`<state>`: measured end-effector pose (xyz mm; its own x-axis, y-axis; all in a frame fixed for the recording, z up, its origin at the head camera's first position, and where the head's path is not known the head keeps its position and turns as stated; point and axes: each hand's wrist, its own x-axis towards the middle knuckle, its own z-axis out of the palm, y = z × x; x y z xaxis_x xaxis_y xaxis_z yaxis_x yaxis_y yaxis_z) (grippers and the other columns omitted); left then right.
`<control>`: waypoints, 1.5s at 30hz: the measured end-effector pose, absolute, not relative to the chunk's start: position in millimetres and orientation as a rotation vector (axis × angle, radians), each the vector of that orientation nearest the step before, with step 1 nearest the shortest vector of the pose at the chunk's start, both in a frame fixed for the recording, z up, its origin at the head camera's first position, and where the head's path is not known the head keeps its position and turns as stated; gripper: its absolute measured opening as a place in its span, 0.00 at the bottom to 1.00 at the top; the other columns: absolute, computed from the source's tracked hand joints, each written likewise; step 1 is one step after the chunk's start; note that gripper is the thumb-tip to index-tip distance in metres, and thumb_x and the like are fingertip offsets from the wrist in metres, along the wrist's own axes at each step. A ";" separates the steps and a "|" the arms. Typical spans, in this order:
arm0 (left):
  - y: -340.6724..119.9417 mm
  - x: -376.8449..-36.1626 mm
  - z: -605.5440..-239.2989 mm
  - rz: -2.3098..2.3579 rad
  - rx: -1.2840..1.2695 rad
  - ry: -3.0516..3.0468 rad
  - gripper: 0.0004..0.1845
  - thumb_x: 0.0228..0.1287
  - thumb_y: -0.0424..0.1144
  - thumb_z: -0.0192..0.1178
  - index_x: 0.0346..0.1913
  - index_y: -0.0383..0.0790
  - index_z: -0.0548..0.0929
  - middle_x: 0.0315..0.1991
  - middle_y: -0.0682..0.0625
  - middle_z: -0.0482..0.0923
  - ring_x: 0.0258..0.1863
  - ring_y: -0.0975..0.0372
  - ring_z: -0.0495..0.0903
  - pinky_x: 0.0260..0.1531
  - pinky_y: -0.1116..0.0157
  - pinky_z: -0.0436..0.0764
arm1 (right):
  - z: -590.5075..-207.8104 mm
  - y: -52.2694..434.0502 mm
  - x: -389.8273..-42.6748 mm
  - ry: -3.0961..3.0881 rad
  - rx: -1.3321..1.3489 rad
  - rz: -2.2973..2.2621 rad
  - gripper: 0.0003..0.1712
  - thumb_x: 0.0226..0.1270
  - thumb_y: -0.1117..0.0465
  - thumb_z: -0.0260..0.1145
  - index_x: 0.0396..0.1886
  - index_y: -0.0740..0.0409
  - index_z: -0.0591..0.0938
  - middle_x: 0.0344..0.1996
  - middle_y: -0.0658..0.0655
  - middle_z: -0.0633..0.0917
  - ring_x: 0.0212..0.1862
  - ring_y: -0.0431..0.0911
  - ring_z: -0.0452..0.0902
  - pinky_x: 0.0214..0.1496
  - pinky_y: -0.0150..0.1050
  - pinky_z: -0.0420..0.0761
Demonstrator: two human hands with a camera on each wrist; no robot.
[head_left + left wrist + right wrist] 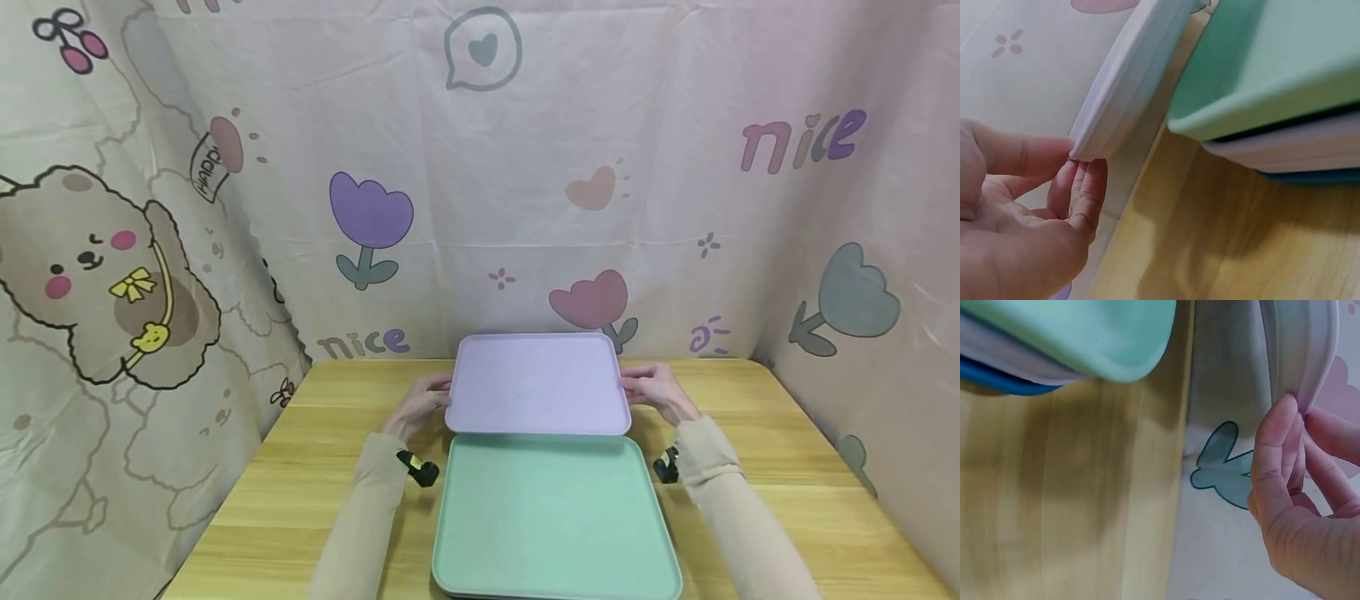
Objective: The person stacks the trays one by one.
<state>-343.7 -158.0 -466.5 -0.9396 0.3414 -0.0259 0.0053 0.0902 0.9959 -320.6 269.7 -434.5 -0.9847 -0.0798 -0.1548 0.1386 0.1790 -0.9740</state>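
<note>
Nearest to the viewer, a mint-green rectangular plastic tray (555,517) lies flat on top of a stack at the near edge of the wooden table (780,467); the wrist views show a pale tray and a blue tray (997,378) beneath it. Just beyond, a lilac rectangular plastic tray (537,383) is lifted clear of the stack, its near edge over the green tray's far edge.

Both hands have pinched it. The left hand (420,407) nips the left rim between thumb and fingertips (1088,181), and the right hand (660,392) does likewise on the right rim, its fingers (1275,450) curled under the lip. Holding the two short sides probably keeps so wide a tray level and stops it twisting.

Beige sleeves (360,517) cover the forearms, each with a small black wrist camera (418,467). Behind the table's far edge and around its sides hangs a pale cartoon-printed cloth (525,167) with tulips and a bear.
</note>
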 end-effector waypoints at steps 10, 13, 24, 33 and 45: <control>-159.5 -330.7 -456.1 1.907 0.365 2.188 0.22 0.72 0.25 0.49 0.66 0.25 0.73 0.63 0.30 0.77 0.46 0.67 0.82 0.63 0.57 0.79 | -424.5 266.2 -305.9 2.415 0.068 -1.830 0.25 0.71 0.68 0.61 0.60 0.85 0.72 0.26 0.47 0.86 0.26 0.36 0.83 0.36 0.33 0.89; -158.2 -325.4 -452.5 1.879 0.328 2.240 0.19 0.76 0.28 0.48 0.64 0.24 0.74 0.61 0.30 0.78 0.46 0.66 0.82 0.63 0.56 0.80 | -423.6 266.2 -301.5 2.459 0.039 -1.804 0.24 0.71 0.68 0.61 0.59 0.85 0.73 0.26 0.47 0.87 0.25 0.36 0.82 0.34 0.32 0.88; -154.7 -303.5 -442.4 1.753 0.319 2.486 0.17 0.75 0.28 0.50 0.58 0.19 0.77 0.52 0.27 0.82 0.40 0.61 0.85 0.53 0.52 0.86 | -418.7 264.3 -282.3 2.619 -0.023 -1.671 0.20 0.70 0.70 0.60 0.53 0.86 0.76 0.31 0.58 0.89 0.26 0.37 0.82 0.34 0.35 0.88; -156.0 -286.2 -434.2 1.721 0.392 2.621 0.15 0.67 0.25 0.55 0.52 0.19 0.81 0.42 0.28 0.84 0.32 0.65 0.79 0.37 0.67 0.86 | -417.2 265.4 -264.1 2.674 -0.083 -1.631 0.18 0.70 0.69 0.61 0.52 0.83 0.79 0.36 0.65 0.88 0.28 0.39 0.82 0.36 0.39 0.89; -162.2 -262.3 -432.5 1.721 0.438 2.522 0.16 0.63 0.25 0.57 0.51 0.18 0.80 0.41 0.28 0.84 0.32 0.66 0.80 0.39 0.60 0.89 | -419.1 271.3 -238.5 2.664 -0.147 -1.632 0.18 0.68 0.71 0.63 0.50 0.84 0.79 0.34 0.66 0.88 0.26 0.39 0.82 0.32 0.35 0.89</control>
